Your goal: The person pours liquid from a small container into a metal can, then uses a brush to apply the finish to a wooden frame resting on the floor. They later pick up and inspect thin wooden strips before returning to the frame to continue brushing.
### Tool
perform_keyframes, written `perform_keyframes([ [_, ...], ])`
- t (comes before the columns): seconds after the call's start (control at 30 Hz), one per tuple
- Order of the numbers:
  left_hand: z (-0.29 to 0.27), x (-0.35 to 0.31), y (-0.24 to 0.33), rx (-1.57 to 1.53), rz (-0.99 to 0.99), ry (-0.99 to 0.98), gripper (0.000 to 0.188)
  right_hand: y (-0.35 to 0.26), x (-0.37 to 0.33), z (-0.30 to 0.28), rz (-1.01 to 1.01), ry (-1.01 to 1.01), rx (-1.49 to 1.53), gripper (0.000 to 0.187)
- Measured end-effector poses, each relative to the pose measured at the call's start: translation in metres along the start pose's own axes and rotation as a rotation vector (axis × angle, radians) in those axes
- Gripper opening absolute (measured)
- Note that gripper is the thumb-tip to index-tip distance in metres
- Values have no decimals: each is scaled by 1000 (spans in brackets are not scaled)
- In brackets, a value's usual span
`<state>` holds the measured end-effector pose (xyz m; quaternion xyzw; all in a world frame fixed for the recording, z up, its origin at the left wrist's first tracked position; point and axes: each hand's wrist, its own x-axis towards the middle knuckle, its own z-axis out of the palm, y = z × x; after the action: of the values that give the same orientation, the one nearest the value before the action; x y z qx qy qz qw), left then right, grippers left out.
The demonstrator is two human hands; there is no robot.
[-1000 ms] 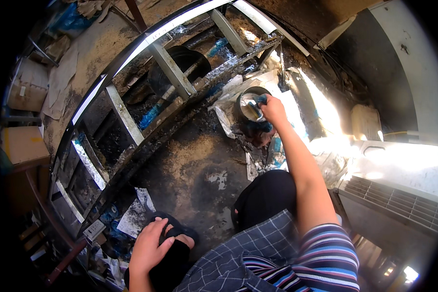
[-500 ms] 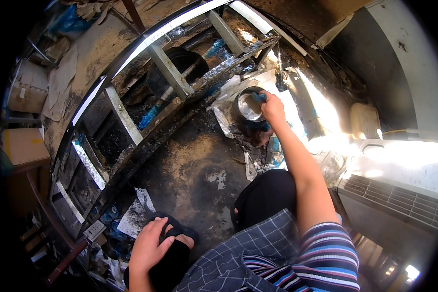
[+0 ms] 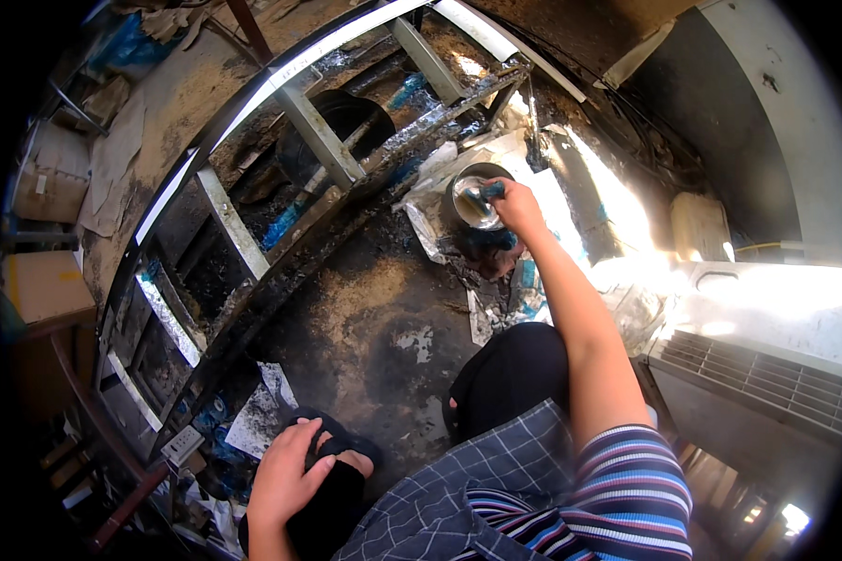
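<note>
At the lower edge, a person in a dark checked apron point(image 3: 430, 491) and a striped sleeve point(image 3: 627, 486) bends over the floor. Their left hand point(image 3: 286, 472) lies palm down, fingers loosely spread, on the left leg, which is in dark trousers, just beside a dark sandal point(image 3: 351, 447). A smudged white sheet point(image 3: 255, 421) lies on the floor close by.

Farther out, past the bent right knee point(image 3: 515, 369), the right arm stretches away. Its right hand point(image 3: 519, 208) is closed around a small blue-handled tool point(image 3: 492, 191), whose exact kind cannot be made out. The tool is over the mouth of a round, dark-walled pot point(image 3: 472, 174) with pale matter inside; whether its tip touches that matter cannot be told. The pot is among crumpled, stained papers point(image 3: 428, 229).

To the right sits a pale unit with a slatted grille point(image 3: 758, 383). Left of the pot and beyond it, a long curved metal frame point(image 3: 320, 140) with crossbars spans the dirty floor. At the far left is a cardboard box point(image 3: 51, 285).
</note>
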<state>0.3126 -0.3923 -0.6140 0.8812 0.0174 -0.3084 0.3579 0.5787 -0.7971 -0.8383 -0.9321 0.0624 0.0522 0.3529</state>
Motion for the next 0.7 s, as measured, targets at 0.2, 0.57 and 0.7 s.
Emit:
perform_keyframes([
  [0.2, 1, 0, -5, 27, -3, -7, 50, 2, -1, 5, -72, 219, -194, 30],
  [0.57, 0, -2, -5, 0, -10, 6, 50, -2, -1, 6, -118, 251, -180, 32],
  [0.7, -2, -4, -6, 114, 89, 18, 50, -1, 2, 4, -103, 49, -154, 34],
])
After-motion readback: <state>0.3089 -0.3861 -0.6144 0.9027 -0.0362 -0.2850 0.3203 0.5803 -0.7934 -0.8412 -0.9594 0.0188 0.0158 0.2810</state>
